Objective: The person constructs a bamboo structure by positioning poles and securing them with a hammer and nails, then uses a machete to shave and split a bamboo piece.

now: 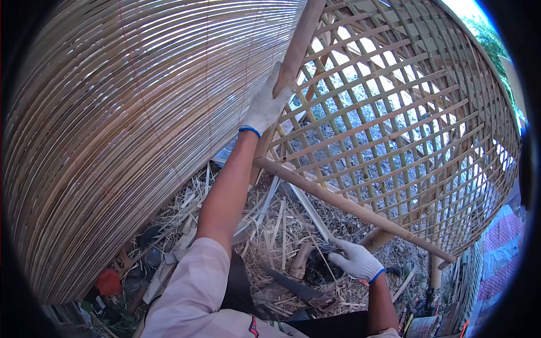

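My left hand, in a white glove with a blue cuff, is wrapped round an upright wooden post. The post stands between a curtain-like panel of thin bamboo slats and an open lattice of woven bamboo strips. Lower right, my right hand, gloved the same way, has its fingers closed at the lower end of a long pale strip. The strip slants up towards the post's foot; its upper end passes behind a round wooden rail. My right fingertips are partly hidden.
A handsaw lies on ground strewn with shavings, beside a short wood block and a black plastic bag. A red object sits lower left. A pink-and-white woven sheet hangs at the right.
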Demonstrator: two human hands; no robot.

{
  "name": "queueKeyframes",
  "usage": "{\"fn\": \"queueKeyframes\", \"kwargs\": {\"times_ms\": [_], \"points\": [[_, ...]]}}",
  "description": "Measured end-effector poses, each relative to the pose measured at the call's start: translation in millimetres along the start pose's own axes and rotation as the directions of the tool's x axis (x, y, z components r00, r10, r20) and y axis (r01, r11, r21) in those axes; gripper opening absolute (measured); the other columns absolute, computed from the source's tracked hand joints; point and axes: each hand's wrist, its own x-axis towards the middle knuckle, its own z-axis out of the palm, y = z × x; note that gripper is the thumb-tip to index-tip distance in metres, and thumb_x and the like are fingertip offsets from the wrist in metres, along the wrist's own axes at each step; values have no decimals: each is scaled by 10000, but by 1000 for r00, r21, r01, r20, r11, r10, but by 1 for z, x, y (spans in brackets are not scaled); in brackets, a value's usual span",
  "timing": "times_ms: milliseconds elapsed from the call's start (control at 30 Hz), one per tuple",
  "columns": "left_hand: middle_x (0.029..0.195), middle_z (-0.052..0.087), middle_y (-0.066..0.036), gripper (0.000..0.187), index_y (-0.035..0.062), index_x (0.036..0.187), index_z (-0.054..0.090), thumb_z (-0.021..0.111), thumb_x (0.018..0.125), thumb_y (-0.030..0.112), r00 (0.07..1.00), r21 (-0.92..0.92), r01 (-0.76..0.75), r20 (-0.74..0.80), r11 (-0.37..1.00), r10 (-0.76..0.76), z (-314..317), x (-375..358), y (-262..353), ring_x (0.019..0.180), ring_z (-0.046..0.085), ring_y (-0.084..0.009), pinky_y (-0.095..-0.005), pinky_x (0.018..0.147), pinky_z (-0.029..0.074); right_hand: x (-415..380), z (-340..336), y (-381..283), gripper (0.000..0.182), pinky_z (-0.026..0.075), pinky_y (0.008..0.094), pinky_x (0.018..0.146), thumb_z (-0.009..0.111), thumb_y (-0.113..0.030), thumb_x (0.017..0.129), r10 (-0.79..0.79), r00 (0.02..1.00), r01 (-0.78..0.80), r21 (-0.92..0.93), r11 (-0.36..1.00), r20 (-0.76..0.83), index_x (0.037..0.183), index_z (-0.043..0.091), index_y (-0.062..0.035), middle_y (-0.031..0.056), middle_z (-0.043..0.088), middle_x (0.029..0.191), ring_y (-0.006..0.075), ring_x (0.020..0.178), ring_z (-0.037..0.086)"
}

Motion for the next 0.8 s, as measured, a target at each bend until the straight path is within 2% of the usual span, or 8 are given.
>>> {"fn": "queueKeyframes", "kwargs": {"times_ms": [267,400,500,633,800], "points": [[1519,542,-262,825,133,1669,263,616,998,457,1000,8,15,9,1000,-15,-1,-1,5,1381,554,-424,-456,1141,447,-1,-3,-5,578,511,371,1016,681,-312,1002,23,1000,-22,-18,1000,6,1484,547,-23,237,699,1282,276,1151,688],[1533,523,-264,836,184,1679,233,640,1012,483,999,11,26,21,1000,-26,-1,0,6,1401,524,-448,-476,1147,459,-3,-3,-6,578,510,374,1023,686,-318,998,20,1000,-20,-44,999,5,1489,550,-44,261,689,1283,278,1165,688],[1543,517,-256,844,173,1678,236,657,1004,456,999,3,28,19,1000,-28,1,-2,4,1403,527,-435,-466,1147,460,-3,1,3,588,510,401,1034,674,-338,1001,-12,1000,12,4,1000,-26,1500,538,-58,281,679,1291,332,1188,687],[1571,489,-248,851,130,1673,241,670,997,419,1000,-25,-8,10,1000,8,1,1,6,1426,508,-415,-440,1161,440,-6,-5,-4,613,500,453,1058,634,-388,1010,-4,1000,5,-104,995,13,1516,514,-65,304,656,1320,435,1232,642],[1588,463,-254,858,91,1664,248,686,989,392,1000,-15,-13,-8,1000,13,1,-1,8,1452,482,-399,-424,1180,411,-4,-4,0,615,504,454,1050,619,-419,1013,-2,1000,4,-118,993,17,1523,515,-92,290,666,1307,427,1219,650]]}}
